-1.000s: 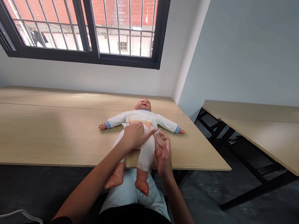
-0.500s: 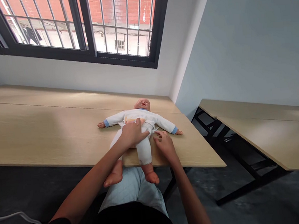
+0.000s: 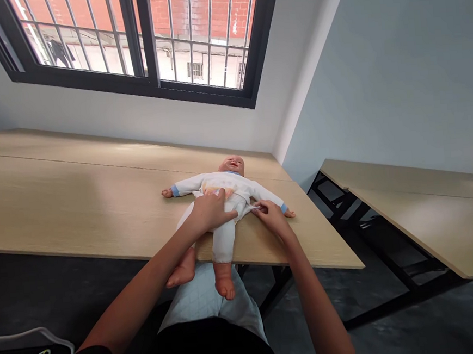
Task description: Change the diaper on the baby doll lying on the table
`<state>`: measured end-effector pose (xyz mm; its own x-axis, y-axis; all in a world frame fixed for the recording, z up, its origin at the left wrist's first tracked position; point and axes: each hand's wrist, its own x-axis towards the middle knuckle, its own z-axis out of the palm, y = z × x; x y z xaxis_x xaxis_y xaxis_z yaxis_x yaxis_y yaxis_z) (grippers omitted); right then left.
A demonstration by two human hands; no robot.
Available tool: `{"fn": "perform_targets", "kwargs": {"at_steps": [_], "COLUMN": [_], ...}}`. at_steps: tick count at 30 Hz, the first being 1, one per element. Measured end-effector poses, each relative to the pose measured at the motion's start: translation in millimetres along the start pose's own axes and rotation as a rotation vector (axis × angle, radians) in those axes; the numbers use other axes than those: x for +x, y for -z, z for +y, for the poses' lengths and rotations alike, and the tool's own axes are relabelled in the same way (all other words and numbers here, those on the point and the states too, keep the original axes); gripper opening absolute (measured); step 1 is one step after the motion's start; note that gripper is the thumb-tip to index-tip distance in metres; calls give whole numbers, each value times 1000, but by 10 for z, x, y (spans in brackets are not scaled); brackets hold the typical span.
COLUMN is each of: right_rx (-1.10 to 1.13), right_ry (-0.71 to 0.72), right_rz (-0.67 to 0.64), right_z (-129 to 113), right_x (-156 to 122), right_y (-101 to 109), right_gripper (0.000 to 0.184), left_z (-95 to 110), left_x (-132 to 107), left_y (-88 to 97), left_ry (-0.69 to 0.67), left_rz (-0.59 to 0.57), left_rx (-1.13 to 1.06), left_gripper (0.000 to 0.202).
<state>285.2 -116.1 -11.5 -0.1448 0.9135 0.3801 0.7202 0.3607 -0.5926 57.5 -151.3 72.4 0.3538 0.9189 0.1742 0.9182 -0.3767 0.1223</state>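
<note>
A baby doll (image 3: 224,243) in a white outfit with blue cuffs lies on its back on the table (image 3: 78,200), head away from me, feet over the near edge. Around its hips is a white diaper (image 3: 244,204) with an orange patterned band at the waist. My left hand (image 3: 211,209) rests on the front of the diaper, thumb apart from the fingers; the palm side is hidden. At the doll's hip on the right, my right hand (image 3: 269,213) pinches the diaper's side wing, which is pulled outward.
A barred window (image 3: 196,38) is in the wall behind the table. A second table (image 3: 418,195) with black legs stands to the right, across a gap. White cords (image 3: 39,331) hang at the lower left.
My right hand has moved up and outward and now grips the diaper's side wing, stretching it out. The doll's leg on the right has shifted slightly left. My left hand stays on the diaper.
</note>
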Motion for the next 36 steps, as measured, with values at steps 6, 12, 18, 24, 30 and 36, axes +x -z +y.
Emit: {"fn": "perform_targets", "kwargs": {"at_steps": [6, 12, 18, 24, 30, 36], "right_rx": [56, -7, -57, -112, -107, -35], "right_ry": [80, 83, 130, 108, 50, 42], "right_rz": [6, 165, 53, 18, 28, 57], "right_z": [138, 151, 58, 90, 145, 112], "right_x": [-218, -251, -235, -263, -205, -197], "right_y": [107, 71, -49, -76, -147, -109], "right_gripper": [19, 23, 41, 47, 32, 19], "left_z": [33, 67, 83, 99, 283, 341], "left_x": [-11, -8, -27, -115, -154, -147], "left_y": [3, -32, -41, -90, -178, -210], "left_ry": [12, 17, 17, 35, 61, 78], "left_rz": [15, 23, 34, 22, 24, 18], "left_rx": [10, 32, 38, 52, 136, 157], "left_gripper": [53, 54, 55, 71, 97, 98]}}
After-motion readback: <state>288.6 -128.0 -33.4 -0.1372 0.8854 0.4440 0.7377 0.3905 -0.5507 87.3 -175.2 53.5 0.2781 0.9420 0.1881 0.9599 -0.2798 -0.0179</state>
